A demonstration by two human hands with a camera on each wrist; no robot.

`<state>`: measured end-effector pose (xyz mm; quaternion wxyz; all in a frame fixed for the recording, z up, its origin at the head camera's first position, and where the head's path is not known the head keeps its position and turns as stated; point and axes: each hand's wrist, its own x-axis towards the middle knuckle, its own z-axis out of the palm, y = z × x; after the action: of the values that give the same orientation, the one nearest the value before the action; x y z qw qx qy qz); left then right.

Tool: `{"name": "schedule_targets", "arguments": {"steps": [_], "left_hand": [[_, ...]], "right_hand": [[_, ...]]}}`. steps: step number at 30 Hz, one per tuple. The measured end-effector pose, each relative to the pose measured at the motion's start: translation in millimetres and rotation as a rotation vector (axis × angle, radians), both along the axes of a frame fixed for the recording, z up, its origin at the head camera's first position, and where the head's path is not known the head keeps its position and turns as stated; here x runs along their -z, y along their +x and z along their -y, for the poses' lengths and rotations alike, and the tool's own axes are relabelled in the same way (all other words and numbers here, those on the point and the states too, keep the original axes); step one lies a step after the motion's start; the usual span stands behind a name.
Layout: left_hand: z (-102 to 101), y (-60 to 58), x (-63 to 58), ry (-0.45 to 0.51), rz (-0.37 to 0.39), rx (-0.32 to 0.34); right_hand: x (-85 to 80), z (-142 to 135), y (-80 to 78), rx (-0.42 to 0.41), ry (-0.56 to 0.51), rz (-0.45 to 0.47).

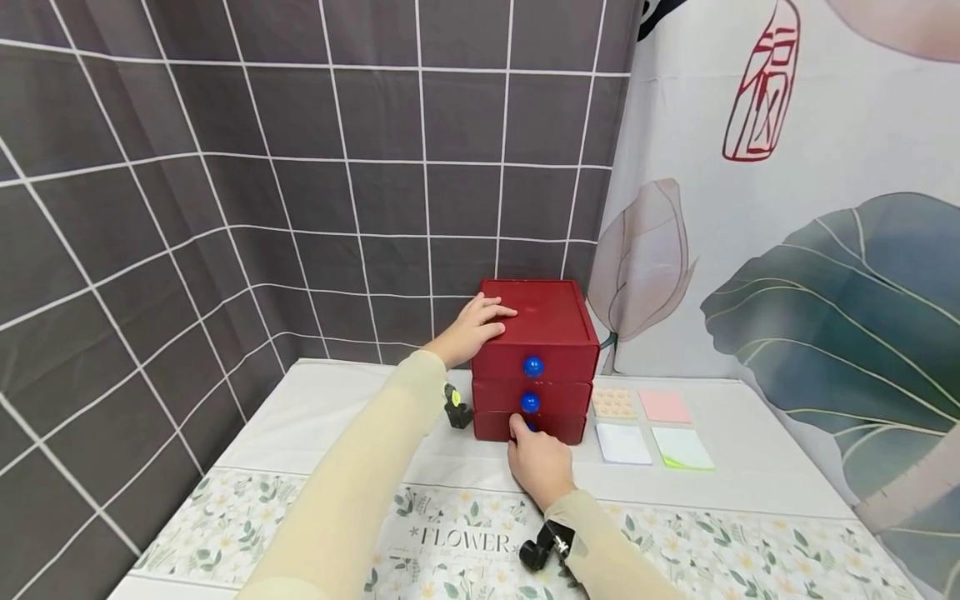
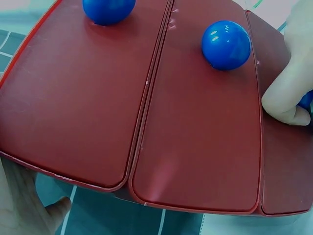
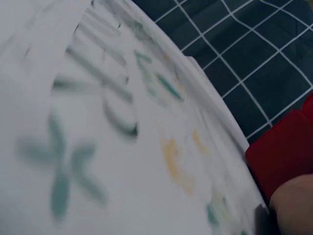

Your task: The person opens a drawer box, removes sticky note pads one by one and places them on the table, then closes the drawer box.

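A red three-drawer box (image 1: pixel 536 312) stands toward the back of the table, each drawer front bearing a round blue knob. My left hand (image 1: pixel 472 332) rests on the left edge of its top, fingers spread across the lid. Low at the front, my right hand (image 1: pixel 542 465) pinches the bottom knob (image 2: pixel 305 100) between thumb and curled finger, partly covering it. Above that are the middle knob (image 2: pixel 226 45) and the top knob (image 2: pixel 108 9), both untouched. All three drawer fronts sit close in line in the left wrist view.
Right of the box lie a beige patterned pad (image 1: pixel 613 403), a pink pad (image 1: pixel 665 407), a white pad (image 1: pixel 624 443) and a white pad with a green edge (image 1: pixel 682 448). A dark grid curtain (image 1: pixel 360 200) hangs behind. Floral cloth (image 1: pixel 465 537) covers the table's front.
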<state>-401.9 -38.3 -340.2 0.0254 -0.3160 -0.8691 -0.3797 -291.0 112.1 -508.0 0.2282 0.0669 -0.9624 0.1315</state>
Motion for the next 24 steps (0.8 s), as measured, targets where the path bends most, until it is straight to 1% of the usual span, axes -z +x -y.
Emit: {"name": "schedule_targets", "arguments": {"steps": [4,10,15,20,24], "left_hand": [[1,1.2,-1.8,0.006,0.004,0.01],[1,-0.3,-4.3,-0.007,-0.015,0.014],[1,-0.4,-4.6,-0.027,0.008,0.005],[0,-0.5,-3.3,-0.028,0.003,0.007],[-1,-0.4,-2.9,-0.025,0.002,0.003]], "right_hand": [[-5.5,6,2.3,0.031,-0.008,0.046],[-12.7,13,3.9,0.071,0.001,0.09],[-14.2,16,3.7,0.091,-0.005,0.138],[-11.0,15,3.1,0.099,-0.015,0.128],[-8.2,13,2.6,0.084,-0.029,0.123]]}}
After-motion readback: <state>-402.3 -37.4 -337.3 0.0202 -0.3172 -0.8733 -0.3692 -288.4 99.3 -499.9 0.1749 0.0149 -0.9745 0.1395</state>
